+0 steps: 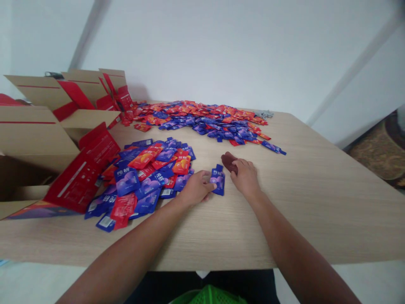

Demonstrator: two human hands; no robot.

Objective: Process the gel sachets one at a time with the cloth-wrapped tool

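My L hand (199,185) is nearly closed, pinching 1 purple pouch (219,176) just R of the near pile (142,173); R hand (247,176) curls on a brown item (228,160), farther R. Can't tell no. done; loads loose there, plus far pile (202,120) behind it.

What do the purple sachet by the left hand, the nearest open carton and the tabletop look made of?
Purple sachet: likely plastic or foil film; thin, smoothly printed.
Open carton: apparently cardboard, by its stiff flaps, brown and printed red.
Tabletop: pale matte grain; wood or wood-look laminate.
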